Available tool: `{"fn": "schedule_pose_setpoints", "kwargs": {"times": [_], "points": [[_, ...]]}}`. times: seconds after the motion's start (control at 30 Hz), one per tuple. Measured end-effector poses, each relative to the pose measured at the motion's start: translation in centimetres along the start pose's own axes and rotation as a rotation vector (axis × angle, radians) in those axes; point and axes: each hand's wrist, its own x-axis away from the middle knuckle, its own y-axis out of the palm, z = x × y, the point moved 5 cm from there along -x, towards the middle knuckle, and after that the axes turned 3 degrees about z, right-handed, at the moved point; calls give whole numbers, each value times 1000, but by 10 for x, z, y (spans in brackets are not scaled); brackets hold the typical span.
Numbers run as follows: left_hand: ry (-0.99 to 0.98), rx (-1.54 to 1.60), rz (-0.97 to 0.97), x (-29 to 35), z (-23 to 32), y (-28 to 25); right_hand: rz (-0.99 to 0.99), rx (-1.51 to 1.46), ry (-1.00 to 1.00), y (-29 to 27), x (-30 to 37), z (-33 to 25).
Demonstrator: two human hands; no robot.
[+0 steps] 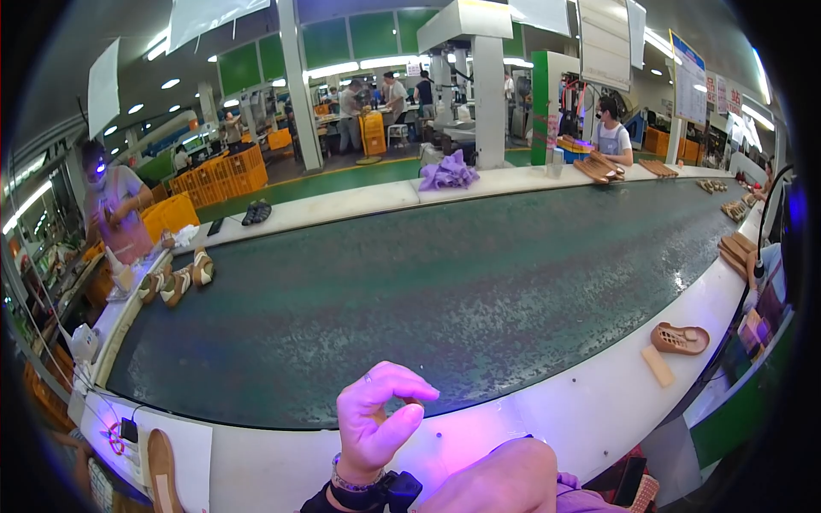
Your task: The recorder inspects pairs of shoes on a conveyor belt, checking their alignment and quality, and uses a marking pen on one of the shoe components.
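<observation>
My left hand (376,415) is raised over the near edge of the white ledge (282,466), beside the dark green belt. Its fingers curve toward the thumb in a C shape, with a gap between them and nothing seen held. A beaded bracelet and a black watch-like device (400,489) circle its wrist. Just right of it, at the lower edge, my right hand (500,480) shows only as a rounded, bent patch of skin near that device. Its fingers are hidden, so I cannot see whether it touches the device or holds anything.
A shoe sole (161,470) lies on white paper at left. A brown shoe upper (680,339) and a tan block (658,366) rest on the right ledge. Shoes (175,284) stand at the belt's left end. Purple cloth (449,172) lies across the belt. Co-workers sit and stand beyond.
</observation>
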Motion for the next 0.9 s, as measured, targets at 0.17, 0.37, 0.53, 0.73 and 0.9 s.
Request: {"fn": "schedule_pose_setpoints", "kwargs": {"times": [0.17, 0.37, 0.53, 0.73, 0.9], "points": [[-6, 8, 1, -1, -2, 0, -6, 0, 0, -1, 2, 2], [-2, -35, -3, 0, -4, 0, 3, -20, 16, -4, -1, 3], [2, -56, -4, 0, -4, 2, 26, -9, -1, -3, 3, 1], [0, -49, 4, 1, -2, 0, 32, -24, -7, -3, 1, 4], [5, -49, -15, 0, 0, 3, 31, -35, -27, 3, 1, 8]]}}
